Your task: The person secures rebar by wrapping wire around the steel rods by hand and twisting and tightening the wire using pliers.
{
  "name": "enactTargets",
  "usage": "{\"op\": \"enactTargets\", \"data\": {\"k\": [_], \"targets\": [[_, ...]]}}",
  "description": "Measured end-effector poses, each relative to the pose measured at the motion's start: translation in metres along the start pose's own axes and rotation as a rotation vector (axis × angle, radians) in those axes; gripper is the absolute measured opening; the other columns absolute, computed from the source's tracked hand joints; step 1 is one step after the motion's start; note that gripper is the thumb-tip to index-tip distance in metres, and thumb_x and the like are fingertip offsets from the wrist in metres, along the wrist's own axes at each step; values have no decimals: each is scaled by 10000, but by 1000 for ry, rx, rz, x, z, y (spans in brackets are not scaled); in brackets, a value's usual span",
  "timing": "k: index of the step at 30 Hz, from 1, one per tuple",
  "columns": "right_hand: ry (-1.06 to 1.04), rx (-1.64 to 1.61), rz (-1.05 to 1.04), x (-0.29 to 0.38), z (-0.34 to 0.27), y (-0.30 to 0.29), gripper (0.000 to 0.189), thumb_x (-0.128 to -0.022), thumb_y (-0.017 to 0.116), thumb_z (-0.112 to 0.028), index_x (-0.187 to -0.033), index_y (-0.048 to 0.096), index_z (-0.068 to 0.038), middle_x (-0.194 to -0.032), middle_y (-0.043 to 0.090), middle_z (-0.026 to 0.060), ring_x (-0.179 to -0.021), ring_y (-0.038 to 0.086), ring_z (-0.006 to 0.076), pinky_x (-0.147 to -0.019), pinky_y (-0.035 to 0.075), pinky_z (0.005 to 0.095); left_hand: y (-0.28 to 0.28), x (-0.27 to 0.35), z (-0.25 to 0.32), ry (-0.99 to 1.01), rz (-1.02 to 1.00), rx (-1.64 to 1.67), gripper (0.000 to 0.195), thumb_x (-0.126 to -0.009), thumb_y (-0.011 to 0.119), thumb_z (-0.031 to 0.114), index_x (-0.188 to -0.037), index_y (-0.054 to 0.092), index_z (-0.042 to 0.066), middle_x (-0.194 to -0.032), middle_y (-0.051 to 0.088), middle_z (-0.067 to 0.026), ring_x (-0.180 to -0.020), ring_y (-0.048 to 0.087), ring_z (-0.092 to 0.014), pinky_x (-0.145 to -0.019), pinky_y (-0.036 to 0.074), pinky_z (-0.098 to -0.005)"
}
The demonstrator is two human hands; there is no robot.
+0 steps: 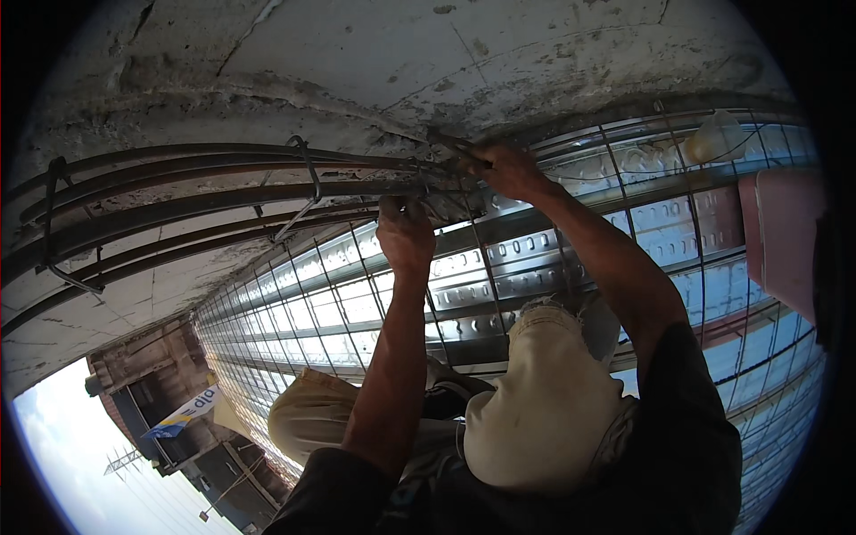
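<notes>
My right hand (511, 170) is closed around a dark metal hand tool (458, 146), perhaps tying pincers, whose far end reaches the concrete wall. Close by, my left hand (405, 231) has its fingers curled up against the end of a rebar cage (200, 200); whether they grip a bar or a wire is hidden. Long bars form this cage, with bent steel stirrups (309, 170) around them. It runs leftward along the wall from between my hands. Thin wire (602, 176) trails right from beside my right hand.
Ribbed galvanized steel decking (528, 251) lies below, with steel mesh (491, 281) over it. A concrete wall (535, 53) borders the far side. At right are a clear plastic bag (719, 137) and a pinkish block (786, 234). Beyond the lower-left edge stands a building (154, 361).
</notes>
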State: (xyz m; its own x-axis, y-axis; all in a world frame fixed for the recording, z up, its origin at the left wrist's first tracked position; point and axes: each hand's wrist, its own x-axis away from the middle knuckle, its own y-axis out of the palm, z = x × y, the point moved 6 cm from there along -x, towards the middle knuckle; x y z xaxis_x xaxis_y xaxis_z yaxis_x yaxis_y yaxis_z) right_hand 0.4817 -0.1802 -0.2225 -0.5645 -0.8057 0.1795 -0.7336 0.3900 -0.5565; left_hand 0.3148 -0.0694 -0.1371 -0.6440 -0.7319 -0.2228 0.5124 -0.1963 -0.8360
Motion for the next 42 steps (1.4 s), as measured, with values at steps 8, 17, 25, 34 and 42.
{"op": "enactTargets", "data": {"k": [8,17,25,34,42], "targets": [[-116,-129,2,-5,-15,42,364,-934,620,-352,-1233,662,-149,-954,678,184,-893,665,348,-774,503,439,-21,13,15,-130,149,37,154,-942,568,130,-1024,610,7,-875,688,-196,-788,699,-314,-655,533,-439],[37,-319,-178,14,-43,29,350,-932,619,-315,-1163,689,-62,-848,667,194,-792,661,239,-729,495,403,10,35,-16,-509,-56,562,200,-938,507,127,-1028,633,2,-707,560,-9,-556,477,-64,-498,427,-241],[102,-856,-163,39,-20,59,330,-921,649,-284,-1179,715,-89,-792,661,17,-720,599,120,-647,471,319,28,54,-7,-664,-165,919,318,-935,628,204,-1216,631,55,-1104,652,-85,-974,607,-202,-829,526,-330],[224,-1158,-142,95,-6,90,285,-945,629,-158,-1198,682,-36,-736,577,-24,-652,517,65,-590,427,250,45,55,-21,-1111,-266,1285,300,-987,580,337,-1176,616,107,-1128,612,-31,-1125,550,-257,-1002,452,-432],[338,-1236,-17,124,-10,97,254,-930,629,-107,-1161,694,-26,-771,636,-10,-678,574,74,-635,485,253,74,55,1,-986,-566,1559,305,-1009,535,412,-992,556,109,-838,517,-7,-789,525,-195,-708,452,-377]]}}
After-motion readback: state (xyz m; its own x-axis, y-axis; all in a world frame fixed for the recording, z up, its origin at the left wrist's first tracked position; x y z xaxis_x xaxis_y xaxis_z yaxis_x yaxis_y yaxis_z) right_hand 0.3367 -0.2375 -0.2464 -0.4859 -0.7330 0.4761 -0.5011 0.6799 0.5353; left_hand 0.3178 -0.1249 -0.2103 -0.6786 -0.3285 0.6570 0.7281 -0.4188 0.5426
